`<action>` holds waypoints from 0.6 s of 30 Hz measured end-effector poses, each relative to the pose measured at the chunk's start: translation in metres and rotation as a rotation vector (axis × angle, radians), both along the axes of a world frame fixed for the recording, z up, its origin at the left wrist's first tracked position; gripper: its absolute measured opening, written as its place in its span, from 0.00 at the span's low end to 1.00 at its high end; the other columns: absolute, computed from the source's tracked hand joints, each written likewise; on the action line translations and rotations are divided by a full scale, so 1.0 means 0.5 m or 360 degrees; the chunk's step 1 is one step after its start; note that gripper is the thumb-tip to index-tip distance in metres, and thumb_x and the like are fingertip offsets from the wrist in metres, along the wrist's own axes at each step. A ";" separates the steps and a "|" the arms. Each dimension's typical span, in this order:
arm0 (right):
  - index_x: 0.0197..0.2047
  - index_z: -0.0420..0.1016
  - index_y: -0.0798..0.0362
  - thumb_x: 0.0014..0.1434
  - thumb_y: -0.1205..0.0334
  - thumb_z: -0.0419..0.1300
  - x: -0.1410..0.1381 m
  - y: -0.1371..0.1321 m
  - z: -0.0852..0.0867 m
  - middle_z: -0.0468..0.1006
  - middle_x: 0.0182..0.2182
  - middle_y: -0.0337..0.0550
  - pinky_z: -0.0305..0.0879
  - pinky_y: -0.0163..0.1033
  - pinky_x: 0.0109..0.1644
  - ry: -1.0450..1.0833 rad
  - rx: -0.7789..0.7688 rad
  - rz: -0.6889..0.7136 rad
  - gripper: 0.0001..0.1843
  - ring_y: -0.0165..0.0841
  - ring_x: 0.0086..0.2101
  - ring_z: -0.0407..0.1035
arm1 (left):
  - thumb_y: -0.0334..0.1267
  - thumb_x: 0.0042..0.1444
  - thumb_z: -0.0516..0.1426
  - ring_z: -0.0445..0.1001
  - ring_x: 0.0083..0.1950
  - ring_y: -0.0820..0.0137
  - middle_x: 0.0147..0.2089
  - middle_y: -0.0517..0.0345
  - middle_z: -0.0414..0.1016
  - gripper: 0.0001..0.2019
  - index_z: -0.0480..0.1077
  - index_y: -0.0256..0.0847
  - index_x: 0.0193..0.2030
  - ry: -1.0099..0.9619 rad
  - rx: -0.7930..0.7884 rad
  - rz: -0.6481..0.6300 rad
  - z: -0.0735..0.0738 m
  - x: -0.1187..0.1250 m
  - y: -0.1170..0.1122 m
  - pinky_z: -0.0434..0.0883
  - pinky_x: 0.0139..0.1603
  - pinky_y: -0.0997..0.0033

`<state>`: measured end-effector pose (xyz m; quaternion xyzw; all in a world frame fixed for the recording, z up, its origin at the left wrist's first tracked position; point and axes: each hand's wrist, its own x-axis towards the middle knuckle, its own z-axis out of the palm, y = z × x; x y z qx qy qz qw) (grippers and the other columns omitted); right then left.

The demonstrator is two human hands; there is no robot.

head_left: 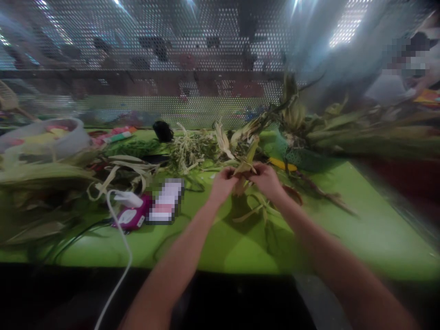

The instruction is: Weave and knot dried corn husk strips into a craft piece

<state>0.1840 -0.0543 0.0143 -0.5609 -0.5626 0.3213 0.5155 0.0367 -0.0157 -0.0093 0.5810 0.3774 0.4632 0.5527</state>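
Over the middle of the green table, my left hand (224, 183) and my right hand (267, 179) are closed around a dry corn husk (250, 158). Its pale green and tan strips stick up between my fingers, and more hangs below them. My fingertips are partly hidden by the husk and blurred. Loose husk strips (250, 214) lie on the table under my hands. Just beyond are more corn husks (223, 141) and a tangle of pale stringy strips (187, 149). Beside my right wrist is a round brown rim (294, 195), mostly covered by my forearm.
At left stand a power strip (130, 215) with a white plug and cable, a phone (167, 201), a heap of leaves (30, 197) and a whitish tub (77, 137). A green basket (309, 158) with long stalks is at right, near a yellow object (282, 164). Perforated panel (192, 105) behind.
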 end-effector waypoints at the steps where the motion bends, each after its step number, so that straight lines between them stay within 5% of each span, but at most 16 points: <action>1: 0.25 0.74 0.53 0.46 0.56 0.61 0.000 -0.001 0.000 0.71 0.22 0.36 0.59 0.35 0.33 -0.0011 -0.0004 -0.0001 0.08 0.30 0.26 0.63 | 0.38 0.47 0.60 0.65 0.29 0.75 0.27 0.62 0.70 0.06 0.70 0.38 0.31 0.0003 0.0007 0.0005 0.001 0.001 -0.001 0.61 0.32 0.75; 13: 0.26 0.73 0.51 0.49 0.61 0.59 -0.004 -0.015 0.011 0.72 0.22 0.37 0.55 0.35 0.32 -0.0463 0.0095 -0.0264 0.05 0.31 0.26 0.62 | 0.34 0.48 0.61 0.65 0.29 0.73 0.28 0.59 0.73 0.03 0.73 0.39 0.31 0.0158 0.0064 0.0086 0.013 0.008 -0.016 0.60 0.31 0.74; 18: 0.28 0.73 0.51 0.49 0.58 0.58 -0.007 -0.012 0.011 0.73 0.24 0.37 0.57 0.35 0.32 -0.0295 0.0042 -0.0191 0.07 0.32 0.27 0.64 | 0.31 0.48 0.60 0.65 0.30 0.71 0.28 0.60 0.72 0.02 0.72 0.41 0.30 0.0220 0.0216 0.0191 0.016 0.010 -0.021 0.61 0.34 0.72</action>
